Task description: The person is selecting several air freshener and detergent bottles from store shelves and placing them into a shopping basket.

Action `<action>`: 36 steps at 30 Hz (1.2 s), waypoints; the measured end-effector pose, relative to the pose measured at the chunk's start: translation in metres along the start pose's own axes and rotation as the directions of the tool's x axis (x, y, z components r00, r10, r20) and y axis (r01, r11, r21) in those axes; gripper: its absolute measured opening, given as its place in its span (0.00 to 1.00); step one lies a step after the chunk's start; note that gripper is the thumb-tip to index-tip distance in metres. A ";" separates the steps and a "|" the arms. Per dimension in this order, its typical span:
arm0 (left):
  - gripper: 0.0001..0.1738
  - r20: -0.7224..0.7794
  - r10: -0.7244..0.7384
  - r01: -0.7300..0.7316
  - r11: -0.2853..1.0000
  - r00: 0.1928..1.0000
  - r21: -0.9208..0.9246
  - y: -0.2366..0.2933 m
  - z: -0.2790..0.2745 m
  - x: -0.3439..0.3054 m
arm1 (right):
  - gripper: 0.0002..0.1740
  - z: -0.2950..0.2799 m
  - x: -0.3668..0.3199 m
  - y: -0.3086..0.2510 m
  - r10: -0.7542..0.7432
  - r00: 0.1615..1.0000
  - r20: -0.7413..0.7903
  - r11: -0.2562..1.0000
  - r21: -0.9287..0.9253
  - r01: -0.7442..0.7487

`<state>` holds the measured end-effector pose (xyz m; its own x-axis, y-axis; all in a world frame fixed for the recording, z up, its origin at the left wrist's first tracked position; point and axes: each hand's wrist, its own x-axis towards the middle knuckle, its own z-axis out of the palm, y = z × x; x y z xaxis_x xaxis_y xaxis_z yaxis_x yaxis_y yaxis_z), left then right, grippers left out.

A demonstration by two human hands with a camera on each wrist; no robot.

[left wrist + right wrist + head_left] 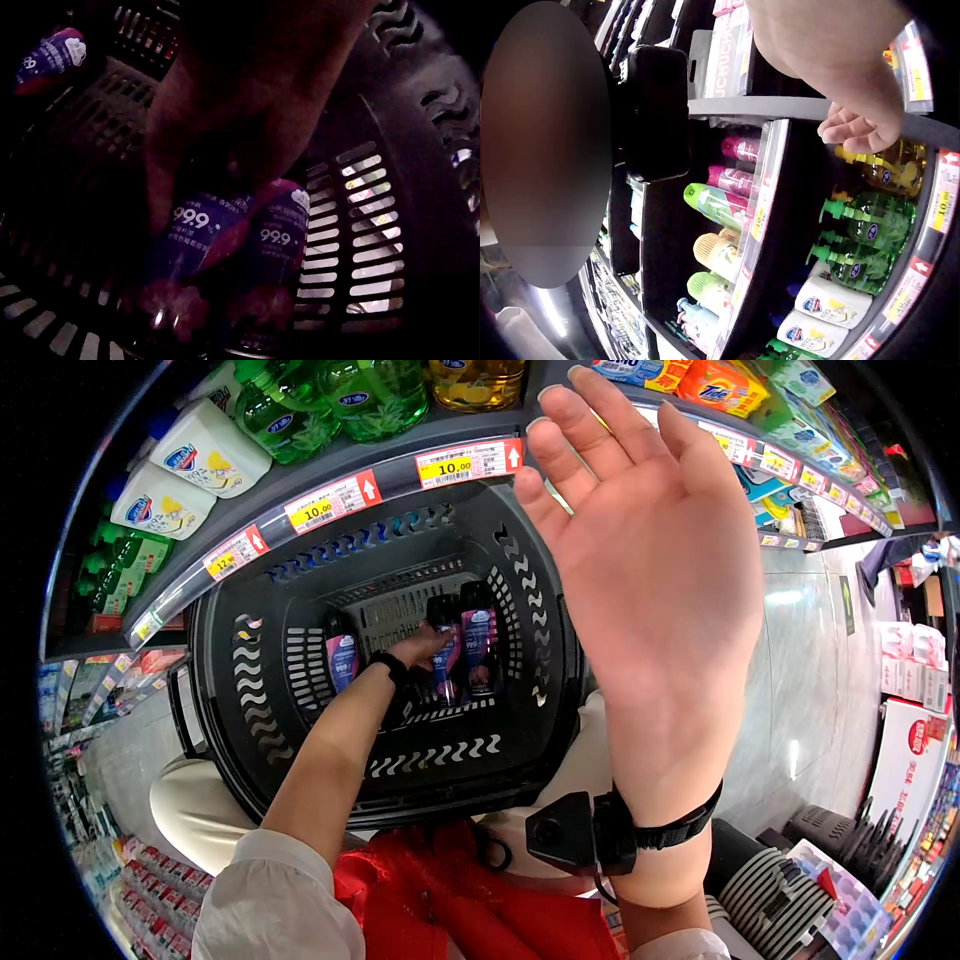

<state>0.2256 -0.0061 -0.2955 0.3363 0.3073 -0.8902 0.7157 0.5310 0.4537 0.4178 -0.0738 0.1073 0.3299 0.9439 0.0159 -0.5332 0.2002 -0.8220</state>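
Down inside the black shopping basket (400,800), my left hand (425,647) grips the upper part of a dark blue and pink bottle (446,665) labelled 99.9. In the left wrist view the thumb shows at one side of this bottle (180,240); the other fingers are in shadow. A matching bottle (480,635) stands right beside it, and a third bottle (342,658) is at the basket's opposite side. My right hand (655,550) is raised in front of the shelf, palm showing, fingers spread and relaxed, holding nothing.
The shelf edge with price tags (330,505) runs just behind the basket. On it stand green pump bottles (372,400), white bottles (210,450) and orange Tide packs (720,385). Grey floor (805,620) lies to the right, with stacked boxes (912,760) beyond.
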 end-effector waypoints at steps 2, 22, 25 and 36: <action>0.52 -0.015 0.070 -0.070 0.997 0.997 0.028 -0.001 0.001 -0.005 | 0.25 -0.001 0.001 -0.001 0.000 1.000 0.002 1.000 0.006 0.000; 0.47 -0.253 0.401 -0.112 0.695 0.881 0.710 0.049 0.009 0.042 | 0.24 -0.001 0.004 0.001 0.013 1.000 0.019 1.000 0.013 -0.014; 0.44 -0.195 0.462 -0.183 0.654 0.865 0.734 0.063 0.011 0.037 | 0.24 -0.002 0.005 0.002 0.020 1.000 0.024 1.000 0.015 -0.021; 0.38 -0.213 0.452 -0.156 0.650 0.866 0.744 0.044 0.007 0.034 | 0.24 -0.002 0.006 0.005 0.041 0.996 0.075 0.997 0.068 -0.046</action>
<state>0.2733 0.0223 -0.3064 0.4840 0.6745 -0.5576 0.8681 -0.2898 0.4029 0.4188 -0.0675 0.1018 0.2484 0.9683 0.0248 -0.5993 0.1737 -0.7815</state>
